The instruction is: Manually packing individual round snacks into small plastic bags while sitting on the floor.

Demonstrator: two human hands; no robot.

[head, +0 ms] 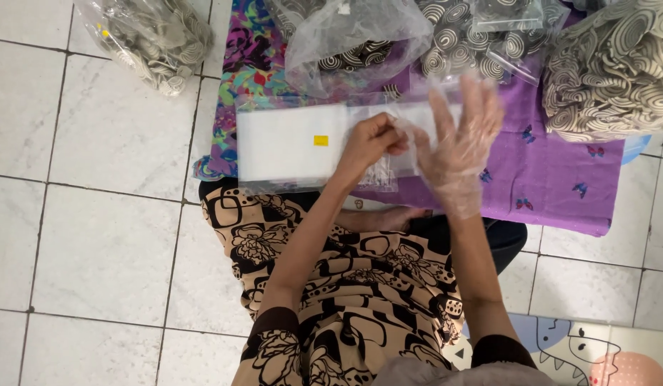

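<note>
Fingers of the left hand pinch the edge of the clear glove on the right hand, whose fingers are spread wide just beside the white packet, so a slow, gentle tug should stop tearing.

The right hand is motion-blurred, and what the left hand pinches is perhaps plastic.
</note>
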